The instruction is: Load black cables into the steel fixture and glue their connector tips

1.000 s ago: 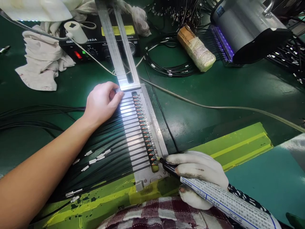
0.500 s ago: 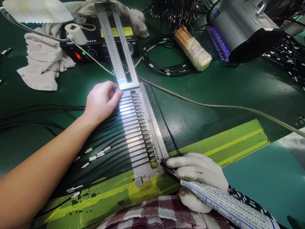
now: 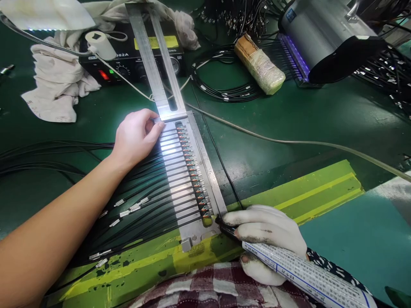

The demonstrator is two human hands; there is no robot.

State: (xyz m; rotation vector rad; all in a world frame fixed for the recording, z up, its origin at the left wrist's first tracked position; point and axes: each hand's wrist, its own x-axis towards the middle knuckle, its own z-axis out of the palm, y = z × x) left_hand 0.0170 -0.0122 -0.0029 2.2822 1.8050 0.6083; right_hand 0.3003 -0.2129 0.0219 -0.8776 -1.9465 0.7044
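Note:
A metal fixture plate (image 3: 180, 171) lies lengthwise on the bench, its hinged slotted lid (image 3: 146, 55) folded back away from me. Black cables (image 3: 160, 192) run in from the left, and their stripped ends sit side by side in the plate's slot. My bare left hand (image 3: 137, 131) pinches the plate's upper left edge between thumb and fingers. In a white glove, my right hand (image 3: 271, 239) is wrapped round a white printed tube (image 3: 302, 269) with a black tip. That tip touches or nearly touches the plate's lower right edge, beside the last cable end.
Behind the plate sits a black controller box (image 3: 128, 64) with a white cloth (image 3: 58, 81) beside it. Coiled cables (image 3: 227, 94), a wrapped block (image 3: 260, 64) and a silver lamp unit with purple light (image 3: 327, 42) stand back right. A clear hose (image 3: 272, 140) crosses the right side.

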